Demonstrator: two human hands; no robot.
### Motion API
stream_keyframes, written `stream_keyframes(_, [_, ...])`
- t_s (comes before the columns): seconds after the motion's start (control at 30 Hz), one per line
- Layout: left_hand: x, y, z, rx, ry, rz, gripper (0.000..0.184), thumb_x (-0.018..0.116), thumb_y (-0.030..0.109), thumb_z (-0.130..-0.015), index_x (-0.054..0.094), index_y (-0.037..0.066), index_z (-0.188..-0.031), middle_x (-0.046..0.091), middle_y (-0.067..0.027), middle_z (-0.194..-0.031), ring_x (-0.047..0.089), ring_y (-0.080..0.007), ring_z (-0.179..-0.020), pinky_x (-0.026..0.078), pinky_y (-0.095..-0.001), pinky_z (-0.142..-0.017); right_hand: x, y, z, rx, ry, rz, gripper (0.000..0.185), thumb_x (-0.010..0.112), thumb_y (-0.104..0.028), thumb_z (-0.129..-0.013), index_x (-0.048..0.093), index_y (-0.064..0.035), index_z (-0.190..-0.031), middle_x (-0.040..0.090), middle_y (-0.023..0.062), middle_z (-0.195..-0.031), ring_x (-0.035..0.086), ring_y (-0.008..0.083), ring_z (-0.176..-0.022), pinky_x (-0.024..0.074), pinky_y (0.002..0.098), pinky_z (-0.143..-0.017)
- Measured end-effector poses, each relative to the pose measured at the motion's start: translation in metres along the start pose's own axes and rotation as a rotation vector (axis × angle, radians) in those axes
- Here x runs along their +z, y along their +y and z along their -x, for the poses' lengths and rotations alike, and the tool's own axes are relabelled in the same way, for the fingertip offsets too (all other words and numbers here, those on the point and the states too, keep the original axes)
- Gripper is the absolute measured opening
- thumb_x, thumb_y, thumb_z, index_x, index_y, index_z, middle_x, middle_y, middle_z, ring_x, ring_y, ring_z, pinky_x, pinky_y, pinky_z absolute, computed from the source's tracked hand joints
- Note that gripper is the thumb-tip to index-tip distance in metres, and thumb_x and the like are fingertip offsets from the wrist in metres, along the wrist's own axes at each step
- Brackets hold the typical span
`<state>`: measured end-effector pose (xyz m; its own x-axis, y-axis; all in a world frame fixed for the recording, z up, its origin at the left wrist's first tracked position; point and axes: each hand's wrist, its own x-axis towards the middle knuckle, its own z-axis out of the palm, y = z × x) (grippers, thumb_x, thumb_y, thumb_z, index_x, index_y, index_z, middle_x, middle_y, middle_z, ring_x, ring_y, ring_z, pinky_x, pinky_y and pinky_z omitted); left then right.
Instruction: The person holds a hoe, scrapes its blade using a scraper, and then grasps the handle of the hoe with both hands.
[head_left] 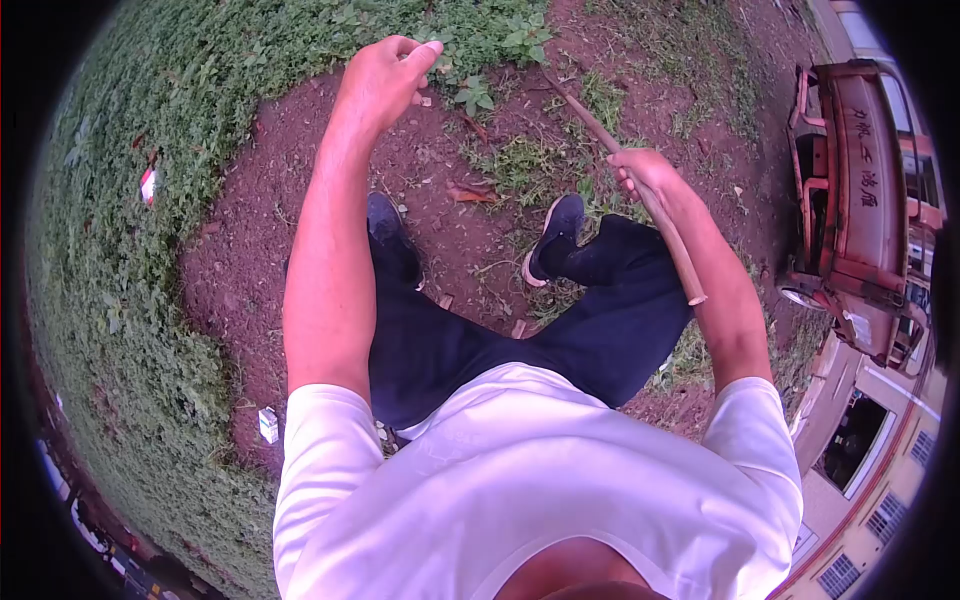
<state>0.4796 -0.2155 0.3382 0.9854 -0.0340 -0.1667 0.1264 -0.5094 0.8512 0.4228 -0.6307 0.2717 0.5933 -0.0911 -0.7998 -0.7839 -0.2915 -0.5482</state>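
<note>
Wooden handle (675,242) is slanting far-left through the firmly curled right hand (645,172)
Left hand (388,72) is hanging half-curled near far greenery (490,35), any hold unclear; this is looking like a reaching step, needing a steady handle next

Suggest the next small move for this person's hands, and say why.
Probably lower the left hand onto the green plants: it appears right at their edge in this view, while the right hand grips the wooden stick, which also points toward them.
</note>
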Motion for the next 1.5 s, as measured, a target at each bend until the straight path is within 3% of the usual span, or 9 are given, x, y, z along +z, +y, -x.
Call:
stream_keyframes(0.23, [0.001,-0.002,-0.007,0.064,0.018,0.057,0.052,0.063,0.047,-0.098,0.068,-0.001,-0.117,0.066,-0.0029,-0.078,0.062,-0.0098,-0.067,0.049,-0.0272,-0.060,0.016,-0.011,0.091,-0.029,-0.008,-0.097,0.017,0.067,-0.022,-0.093,0.057,-0.0085,-0.091,0.052,-0.0049,-0.065,0.046,0.0050,-0.047,0.0365,0.0225,-0.039])
stream_keyframes(0.37, [0.002,0.003,-0.006,0.071,0.023,0.104,0.053,0.064,0.049,-0.098,0.068,0.000,-0.117,0.065,-0.0028,-0.079,0.062,-0.0092,-0.067,0.049,-0.0273,-0.059,0.011,-0.004,0.145,0.024,-0.099,-0.074,0.034,0.066,-0.024,-0.094,0.059,0.0000,-0.117,0.051,-0.0039,-0.066,0.046,0.0049,-0.045,0.0353,0.0215,-0.039])
stream_keyframes(0.43, [-0.007,0.034,0.003,-0.110,-0.011,0.168,0.039,0.062,0.039,-0.098,0.070,0.001,-0.100,0.068,-0.0092,-0.077,0.064,-0.0190,-0.066,0.052,-0.0402,-0.062,0.010,0.007,0.164,0.065,-0.188,-0.070,0.052,0.066,-0.027,-0.093,0.056,0.0070,-0.131,0.050,-0.0027,-0.066,0.045,0.0052,-0.044,0.0341,0.0210,-0.038])
stream_keyframes(0.53, [0.001,0.024,-0.005,-0.069,-0.014,0.182,0.039,0.062,0.037,-0.099,0.069,-0.001,-0.097,0.068,-0.0088,-0.078,0.064,-0.0180,-0.066,0.050,-0.0389,-0.060,0.014,0.025,0.175,0.108,-0.280,-0.035,0.050,0.069,-0.025,-0.092,0.059,0.0086,-0.128,0.050,-0.0029,-0.065,0.045,0.0054,-0.045,0.0352,0.0206,-0.040])
stream_keyframes(0.6, [0.010,0.010,-0.009,0.084,0.011,0.085,0.053,0.063,0.050,-0.098,0.068,0.000,-0.117,0.066,-0.0028,-0.080,0.062,-0.0091,-0.067,0.049,-0.0270,-0.059,0.012,0.044,0.169,0.148,-0.307,-0.012,0.044,0.070,-0.024,-0.091,0.062,0.0051,-0.122,0.053,-0.0022,-0.065,0.046,0.0051,-0.045,0.0364,0.0204,-0.041])
stream_keyframes(0.83, [0.021,0.012,-0.013,0.094,-0.009,0.029,0.052,0.063,0.049,-0.098,0.069,0.001,-0.117,0.066,-0.0023,-0.080,0.062,-0.0090,-0.067,0.049,-0.0270,-0.059,-0.036,0.053,0.158,0.134,-0.120,-0.045,0.021,0.072,-0.025,-0.090,0.062,-0.0060,-0.094,0.055,-0.0020,-0.065,0.049,0.0056,-0.046,0.0363,0.0217,-0.040])
stream_keyframes(1.03, [0.027,0.016,-0.012,0.090,0.006,0.060,0.051,0.063,0.048,-0.099,0.069,0.001,-0.117,0.066,-0.0019,-0.079,0.061,-0.0087,-0.066,0.048,-0.0263,-0.059,-0.081,0.063,0.133,0.148,-0.004,-0.164,0.020,0.070,-0.024,-0.094,0.059,-0.0085,-0.094,0.057,-0.0027,-0.066,0.050,0.0046,-0.045,0.0374,0.0203,-0.037])
stream_keyframes(1.1, [0.024,0.017,-0.011,0.077,-0.053,0.033,0.058,0.060,0.050,-0.097,0.067,-0.003,-0.120,0.071,-0.0109,-0.087,0.069,-0.0187,-0.072,0.055,-0.0370,-0.071,-0.095,0.064,0.124,0.112,0.093,-0.229,0.019,0.069,-0.025,-0.094,0.057,-0.0103,-0.092,0.057,-0.0024,-0.066,0.050,0.0041,-0.045,0.0398,0.0194,-0.036])
stream_keyframes(1.5, [0.027,0.027,-0.006,0.023,-0.045,0.038,0.053,0.062,0.047,-0.098,0.068,-0.002,-0.116,0.067,-0.0061,-0.079,0.063,-0.0130,-0.067,0.051,-0.0319,-0.065,-0.147,0.062,0.042,-0.035,0.271,-0.188,0.023,0.069,-0.030,-0.092,0.058,-0.0130,-0.083,0.056,-0.0046,-0.065,0.049,0.0075,-0.046,0.0392,0.0256,-0.039])
